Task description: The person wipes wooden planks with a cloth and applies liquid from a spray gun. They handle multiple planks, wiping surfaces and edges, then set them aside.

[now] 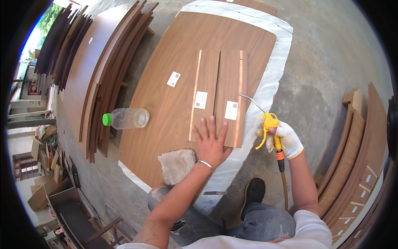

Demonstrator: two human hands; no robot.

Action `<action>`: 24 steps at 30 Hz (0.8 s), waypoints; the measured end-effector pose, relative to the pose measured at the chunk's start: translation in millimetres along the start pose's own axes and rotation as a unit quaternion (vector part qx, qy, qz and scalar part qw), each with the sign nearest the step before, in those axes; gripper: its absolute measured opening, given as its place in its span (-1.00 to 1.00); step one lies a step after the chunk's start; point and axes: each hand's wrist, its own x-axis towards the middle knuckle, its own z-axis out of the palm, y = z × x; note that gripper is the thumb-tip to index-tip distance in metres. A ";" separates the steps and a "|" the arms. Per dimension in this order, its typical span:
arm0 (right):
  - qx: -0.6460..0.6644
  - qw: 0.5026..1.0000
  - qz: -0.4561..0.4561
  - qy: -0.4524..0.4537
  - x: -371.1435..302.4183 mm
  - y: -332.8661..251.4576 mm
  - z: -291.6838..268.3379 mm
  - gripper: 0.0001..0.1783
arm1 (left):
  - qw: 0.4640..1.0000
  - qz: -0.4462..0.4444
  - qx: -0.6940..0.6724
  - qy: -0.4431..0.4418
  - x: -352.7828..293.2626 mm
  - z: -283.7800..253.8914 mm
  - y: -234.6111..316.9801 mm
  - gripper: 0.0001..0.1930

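Note:
My bare left hand (pixel 211 143) lies flat with its fingers spread across the near ends of two narrow wood boards (pixel 230 85). Each board carries a white label and a pale strip along its outer edge; a thin dark gap runs between them. In a white glove, my right hand (pixel 287 139) grips a yellow air blow gun (pixel 270 120). Its bent metal nozzle reaches over the right board, and an orange-collared brown hose hangs below. Beside my left wrist a folded beige cloth (pixel 177 166) rests on the large wood panel (pixel 159 106) under the boards.
A clear bottle with a green cap (pixel 132 118) lies on its side at the panel's left. White sheeting (pixel 232 172) borders the panel. Stacked wood panels (pixel 97 58) stand at the left, more boards (pixel 352 157) at the right. Cardboard scraps (pixel 43 195) are piled lower left.

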 end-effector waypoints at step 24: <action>-0.006 0.987 -0.034 0.156 -94.9 58.2 -54.6 -0.48 | 0.994 0.054 -0.085 0.041 4.3 -49.3 -106.7 -0.65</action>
